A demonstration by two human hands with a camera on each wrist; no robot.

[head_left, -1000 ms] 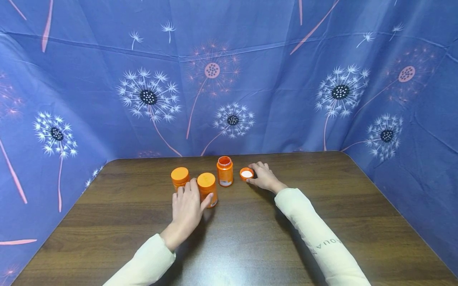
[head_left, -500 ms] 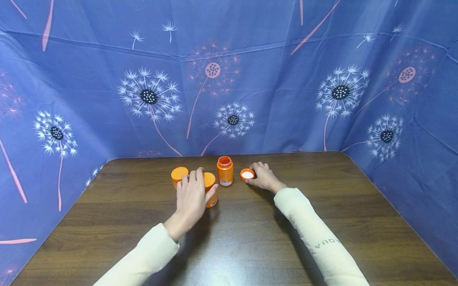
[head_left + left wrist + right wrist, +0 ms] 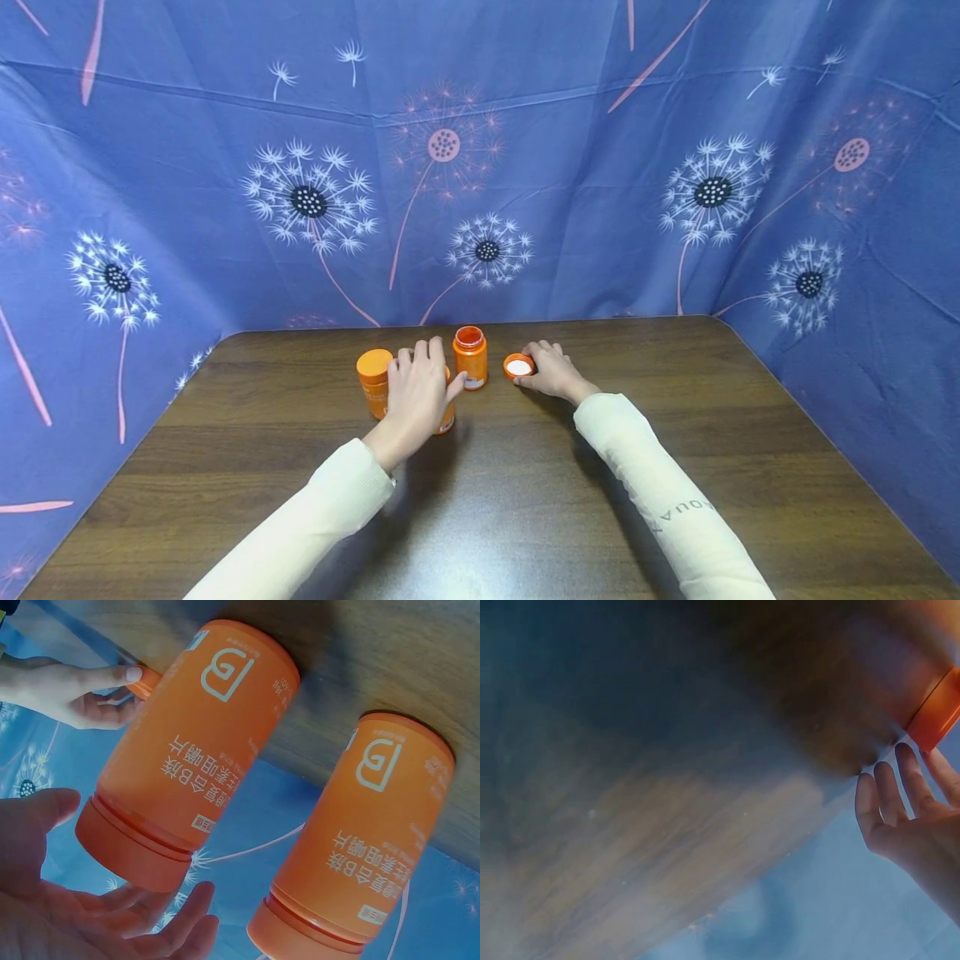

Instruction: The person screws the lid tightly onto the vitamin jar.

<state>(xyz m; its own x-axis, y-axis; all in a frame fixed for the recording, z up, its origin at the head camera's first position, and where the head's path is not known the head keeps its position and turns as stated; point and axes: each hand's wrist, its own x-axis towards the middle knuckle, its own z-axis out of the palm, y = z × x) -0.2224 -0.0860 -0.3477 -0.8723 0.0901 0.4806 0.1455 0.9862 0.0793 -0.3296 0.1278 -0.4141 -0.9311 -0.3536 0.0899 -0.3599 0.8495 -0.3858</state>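
Open orange bottle (image 3: 471, 363): upright, frame centre. Orange cap (image 3: 518, 367): white inside up, just right. Two capped bottles (image 3: 373, 382): upright, just left.

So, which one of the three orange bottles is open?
The rightmost bottle in the head view, the one standing nearest the loose cap. Its mouth is uncovered, while the leftmost bottle and the middle bottle are both capped.

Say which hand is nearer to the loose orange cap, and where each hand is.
Right. The right hand touches the loose orange cap at its rim; the left hand is farther away, at the top of a capped bottle.
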